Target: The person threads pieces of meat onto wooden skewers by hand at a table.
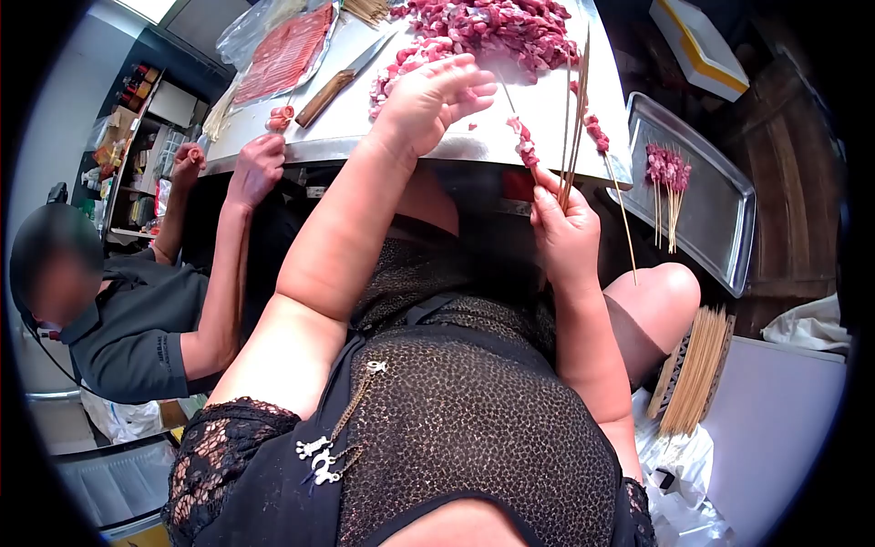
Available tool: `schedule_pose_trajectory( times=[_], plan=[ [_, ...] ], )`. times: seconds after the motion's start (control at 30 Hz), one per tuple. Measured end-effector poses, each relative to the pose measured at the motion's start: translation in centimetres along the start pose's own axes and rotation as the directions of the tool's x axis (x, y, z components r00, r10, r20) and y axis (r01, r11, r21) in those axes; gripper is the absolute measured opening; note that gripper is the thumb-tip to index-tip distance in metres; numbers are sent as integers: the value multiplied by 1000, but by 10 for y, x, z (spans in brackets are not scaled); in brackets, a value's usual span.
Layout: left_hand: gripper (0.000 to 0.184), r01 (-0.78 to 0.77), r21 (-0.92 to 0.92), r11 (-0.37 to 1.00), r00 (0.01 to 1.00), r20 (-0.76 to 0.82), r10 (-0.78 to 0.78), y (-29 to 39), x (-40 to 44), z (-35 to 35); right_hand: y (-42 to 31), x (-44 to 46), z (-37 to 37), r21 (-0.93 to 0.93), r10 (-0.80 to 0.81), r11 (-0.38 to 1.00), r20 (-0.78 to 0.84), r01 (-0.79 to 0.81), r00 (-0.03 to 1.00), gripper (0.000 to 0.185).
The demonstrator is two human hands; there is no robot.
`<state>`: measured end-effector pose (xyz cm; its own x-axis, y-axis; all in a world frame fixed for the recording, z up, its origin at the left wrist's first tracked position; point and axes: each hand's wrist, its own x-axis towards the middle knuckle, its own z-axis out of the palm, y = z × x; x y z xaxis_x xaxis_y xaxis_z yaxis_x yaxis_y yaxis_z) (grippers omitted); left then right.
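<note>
My right hand (567, 228) is closed around several bamboo skewers. One of them carries a few pieces of raw meat (523, 144), its bare tip pointing up; the others are bare sticks (576, 114). My left hand (436, 102) is over the front of the white table, its fingers stretched out beside a heap of raw diced meat (492, 32). Whether a fingertip touches the meat, I cannot tell. Another meat skewer (596, 133) lies across the table's right edge, its stick jutting out past it.
A wooden-handled knife (326, 98) lies left of the heap, near packed red meat sticks (287, 53). A metal tray (711, 223) on the right holds finished-looking skewers (670, 178). Bare skewers (694, 374) fill a basket at lower right. A co-worker (146, 319) works on the left.
</note>
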<state>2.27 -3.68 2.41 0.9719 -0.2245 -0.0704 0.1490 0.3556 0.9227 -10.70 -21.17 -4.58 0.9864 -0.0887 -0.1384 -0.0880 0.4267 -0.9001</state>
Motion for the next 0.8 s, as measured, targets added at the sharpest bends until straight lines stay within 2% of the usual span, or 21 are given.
schedule_pose_trajectory(
  times=[0.03,0.07,0.1,0.17,0.2,0.33,0.53,0.73,0.8],
  plan=[
    [38,-82,93,992,996,40,79,-1,-1,-1,-1,-1,0,-20,-3,1000,12,3,1000,27],
    [42,-53,-6,999,996,73,54,0,0,-4,-1,-2,0,-42,-7,999,23,8,1000,27],
    [42,-58,-6,998,996,68,59,1,-1,-5,1,-2,-1,-43,-7,999,30,8,1000,27],
    [43,-68,-154,986,995,60,78,3,-3,-7,5,-1,-1,-74,-60,995,66,64,996,27],
    [40,-63,-166,984,994,81,77,5,-4,-9,3,-3,-1,-86,-54,994,81,61,995,26],
    [30,-118,-69,991,990,70,122,7,-4,-11,3,-5,0,-130,-16,991,103,30,994,25],
    [31,-180,-56,982,980,73,183,8,-3,-11,1,-7,1,-113,-1,994,114,14,993,27],
    [33,-112,-20,994,989,96,113,10,-9,-4,-3,-8,-7,-221,-36,973,112,61,993,23],
    [36,-86,-42,995,989,117,90,8,-9,-4,-7,-11,-4,-199,-36,978,118,59,992,23]
  ],
)
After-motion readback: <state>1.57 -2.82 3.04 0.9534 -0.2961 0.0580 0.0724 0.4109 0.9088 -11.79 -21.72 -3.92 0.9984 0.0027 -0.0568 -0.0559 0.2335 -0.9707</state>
